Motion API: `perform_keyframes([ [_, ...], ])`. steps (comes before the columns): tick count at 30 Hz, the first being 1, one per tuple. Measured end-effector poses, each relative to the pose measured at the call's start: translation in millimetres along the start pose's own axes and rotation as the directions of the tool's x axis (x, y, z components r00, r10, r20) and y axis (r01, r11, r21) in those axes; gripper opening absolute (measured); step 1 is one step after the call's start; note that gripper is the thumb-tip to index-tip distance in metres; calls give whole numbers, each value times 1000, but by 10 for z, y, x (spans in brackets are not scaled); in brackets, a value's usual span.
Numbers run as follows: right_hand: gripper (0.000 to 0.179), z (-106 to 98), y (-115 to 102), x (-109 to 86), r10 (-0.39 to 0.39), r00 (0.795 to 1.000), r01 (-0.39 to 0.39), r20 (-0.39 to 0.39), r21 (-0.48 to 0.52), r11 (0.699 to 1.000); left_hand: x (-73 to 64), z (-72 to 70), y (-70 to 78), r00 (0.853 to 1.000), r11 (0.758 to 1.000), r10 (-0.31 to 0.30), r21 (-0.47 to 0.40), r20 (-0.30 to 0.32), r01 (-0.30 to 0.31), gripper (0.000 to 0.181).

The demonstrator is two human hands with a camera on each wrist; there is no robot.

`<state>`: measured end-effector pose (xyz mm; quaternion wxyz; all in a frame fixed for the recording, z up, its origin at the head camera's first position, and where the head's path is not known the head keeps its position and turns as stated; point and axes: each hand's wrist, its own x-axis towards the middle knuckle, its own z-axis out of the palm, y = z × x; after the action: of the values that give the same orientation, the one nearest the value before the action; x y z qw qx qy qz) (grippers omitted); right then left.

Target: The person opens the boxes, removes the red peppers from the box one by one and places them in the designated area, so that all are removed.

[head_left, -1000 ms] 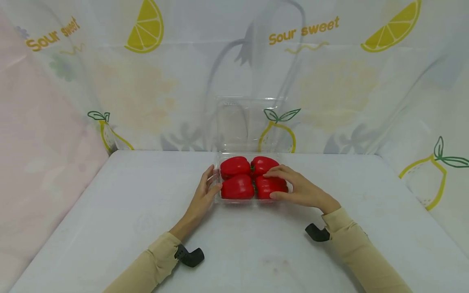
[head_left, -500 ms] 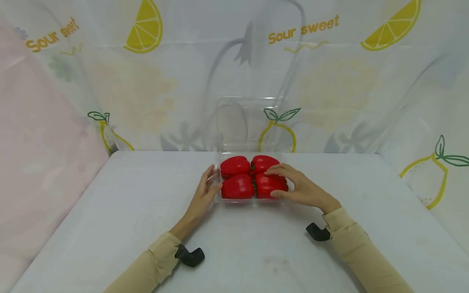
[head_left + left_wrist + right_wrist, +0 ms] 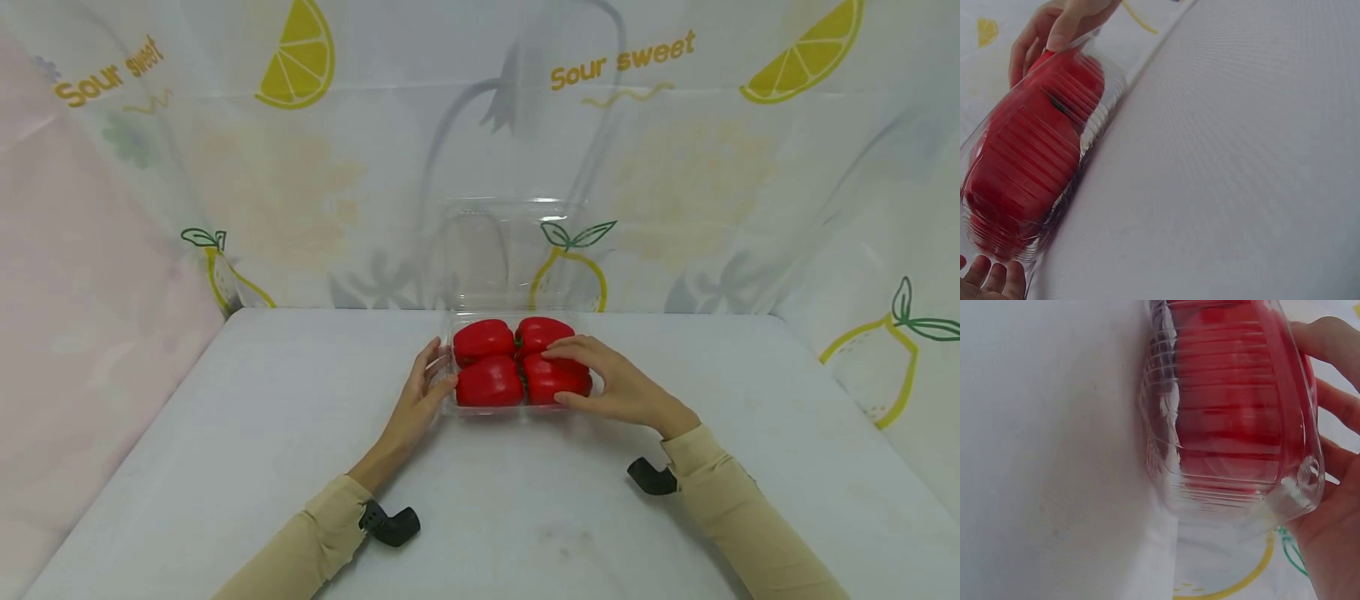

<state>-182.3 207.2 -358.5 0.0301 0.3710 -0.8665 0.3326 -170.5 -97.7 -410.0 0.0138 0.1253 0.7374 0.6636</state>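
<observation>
A clear plastic clamshell box [image 3: 487, 411] holds several red bell peppers near the table's far edge; its lid [image 3: 476, 258] stands raised at the back. My right hand [image 3: 626, 390] grips the front right bell pepper [image 3: 551, 385], thumb at its front and fingers over its top. Beside it sits the front left bell pepper [image 3: 489, 383], and behind are the back left [image 3: 482, 342] and back right [image 3: 542, 333] ones. Against the box's left side rests my left hand [image 3: 412, 404], its fingers relaxed. The right wrist view shows ribbed plastic between camera and red pepper [image 3: 1229, 406].
A white table surface [image 3: 495, 500] stretches in front of the box. Behind the table hangs a pale curtain [image 3: 405, 167] with lemon prints. Each beige sleeve carries a black curved piece, one at the left wrist [image 3: 393, 527] and one at the right [image 3: 651, 477].
</observation>
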Motion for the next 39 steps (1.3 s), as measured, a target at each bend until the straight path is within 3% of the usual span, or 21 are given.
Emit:
perform_keyframes([
  [4,52,-2,-20,11,-33,999,33,-19,-44,999,0,-6,-3,1000,1000,7,-3,3,-7,66],
  [10,54,-44,-13,13,-23,997,20,-72,-43,999,-4,-14,1,1000,1000,2,0,0,-2,65],
  [19,54,-77,-32,14,-15,998,13,-62,-43,999,-2,-15,-7,1000,1000,-6,5,-3,6,65],
  [39,53,-163,-137,17,-10,993,15,-115,35,999,-13,-13,9,1000,1000,-8,19,3,8,65],
])
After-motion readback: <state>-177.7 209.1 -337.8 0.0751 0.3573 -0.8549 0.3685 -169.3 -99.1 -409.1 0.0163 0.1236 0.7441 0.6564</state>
